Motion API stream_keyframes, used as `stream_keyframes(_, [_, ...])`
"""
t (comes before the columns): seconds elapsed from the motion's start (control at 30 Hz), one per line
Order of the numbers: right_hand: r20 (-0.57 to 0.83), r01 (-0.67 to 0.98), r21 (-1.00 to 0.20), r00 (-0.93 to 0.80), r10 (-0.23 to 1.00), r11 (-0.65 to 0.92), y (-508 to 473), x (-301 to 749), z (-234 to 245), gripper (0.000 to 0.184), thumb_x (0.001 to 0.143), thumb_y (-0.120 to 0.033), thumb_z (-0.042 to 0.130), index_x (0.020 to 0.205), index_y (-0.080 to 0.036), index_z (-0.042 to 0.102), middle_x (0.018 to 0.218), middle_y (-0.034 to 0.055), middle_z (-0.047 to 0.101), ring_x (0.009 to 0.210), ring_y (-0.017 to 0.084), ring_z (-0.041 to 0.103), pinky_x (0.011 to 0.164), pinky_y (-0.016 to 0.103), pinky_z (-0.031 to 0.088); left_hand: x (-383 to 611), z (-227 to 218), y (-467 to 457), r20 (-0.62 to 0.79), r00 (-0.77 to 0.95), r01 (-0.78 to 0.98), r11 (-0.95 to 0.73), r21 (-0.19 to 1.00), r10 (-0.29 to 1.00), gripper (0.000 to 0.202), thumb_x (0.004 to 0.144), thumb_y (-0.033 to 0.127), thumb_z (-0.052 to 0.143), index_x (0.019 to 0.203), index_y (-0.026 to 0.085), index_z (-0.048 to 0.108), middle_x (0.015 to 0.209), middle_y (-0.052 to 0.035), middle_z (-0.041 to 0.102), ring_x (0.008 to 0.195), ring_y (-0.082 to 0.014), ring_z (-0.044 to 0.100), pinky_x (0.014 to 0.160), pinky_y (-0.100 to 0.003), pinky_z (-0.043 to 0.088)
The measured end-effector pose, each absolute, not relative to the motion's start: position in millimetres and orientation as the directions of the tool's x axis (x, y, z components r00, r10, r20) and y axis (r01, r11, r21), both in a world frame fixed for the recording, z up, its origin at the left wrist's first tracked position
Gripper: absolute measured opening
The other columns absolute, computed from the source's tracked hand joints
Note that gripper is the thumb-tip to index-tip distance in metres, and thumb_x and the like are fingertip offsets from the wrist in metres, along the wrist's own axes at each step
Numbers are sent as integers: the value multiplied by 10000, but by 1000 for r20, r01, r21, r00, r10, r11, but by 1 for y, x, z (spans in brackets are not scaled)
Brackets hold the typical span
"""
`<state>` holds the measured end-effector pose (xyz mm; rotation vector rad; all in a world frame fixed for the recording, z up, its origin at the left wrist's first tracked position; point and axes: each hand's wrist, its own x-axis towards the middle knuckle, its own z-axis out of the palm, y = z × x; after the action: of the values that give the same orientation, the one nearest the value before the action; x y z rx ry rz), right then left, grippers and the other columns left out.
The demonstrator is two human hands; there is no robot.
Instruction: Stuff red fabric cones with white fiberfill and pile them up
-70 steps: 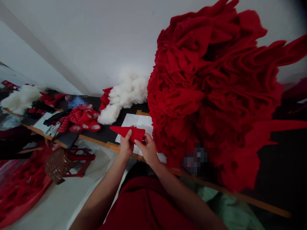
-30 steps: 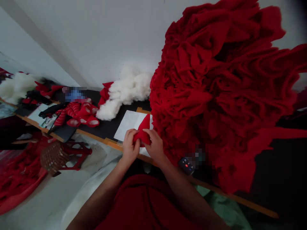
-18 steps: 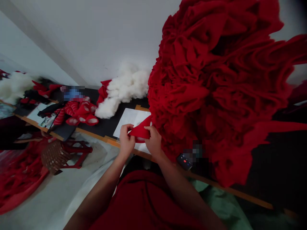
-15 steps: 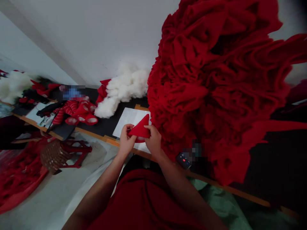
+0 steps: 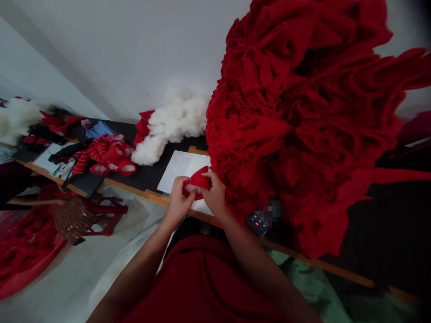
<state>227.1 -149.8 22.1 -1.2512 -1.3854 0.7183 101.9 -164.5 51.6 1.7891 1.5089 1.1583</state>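
Black tabletop (image 5: pixel 146 177), a small red felt piece (image 5: pixel 198 181), bunched and pointed, clenched between left hand (image 5: pixel 178 202) and right hand (image 5: pixel 216 197).

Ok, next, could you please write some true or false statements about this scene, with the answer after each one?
1. The left hand and the right hand both hold a small red cloth piece. True.
2. The left hand holds a pair of scissors. False: it holds the red cloth piece, and neither hand holds scissors.
3. White stuffing lies beside a big heap of red cloth. True.
4. The phone lies on the white paper. False: the phone lies off the white paper, past the right hand.
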Motion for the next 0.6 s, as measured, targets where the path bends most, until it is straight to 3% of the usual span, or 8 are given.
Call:
stream_keyframes(0.13, [374, 306, -884, 11, 927, 353, -150, 227, 28, 319, 667, -149, 545, 984, -183, 529, 965, 68, 530, 918, 196, 515, 826, 348, 439, 99, 45, -156, 234, -112, 508, -146, 849, 966, 214, 653, 81, 479, 835, 185, 522, 811, -9, 527, 755, -138, 502, 696, -267, 404])
stream_keyframes(0.3, [357, 336, -889, 84, 930, 311, -145, 228, 22, 262, 622, -23, 433, 794, -191, 536, 816, 36, 539, 820, 181, 523, 773, 327, 436, 101, 46, -154, 277, -171, 517, -153, 842, 946, 223, 590, 36, 447, 749, 176, 518, 756, 2, 519, 703, -127, 488, 647, -247, 387])
stream_keyframes(0.47, [340, 275, -918, 173, 924, 286, -145, 228, 21, 275, 605, -37, 436, 808, -201, 522, 829, 27, 550, 837, 184, 522, 776, 324, 427, 103, 49, -152, 129, -210, 349, -49, 936, 969, 349, 568, 63, 511, 893, 184, 471, 837, 0, 505, 709, -118, 489, 618, -234, 401])
stream_keyframes(0.6, [296, 223, -942, 194, 935, 252, -148, 227, 23, 279, 598, -60, 456, 832, -195, 523, 850, 31, 533, 828, 183, 508, 760, 321, 429, 101, 51, -151, 113, -265, 369, -8, 930, 958, 139, 620, 109, 521, 739, 175, 499, 724, 12, 471, 678, -110, 453, 641, -236, 396])
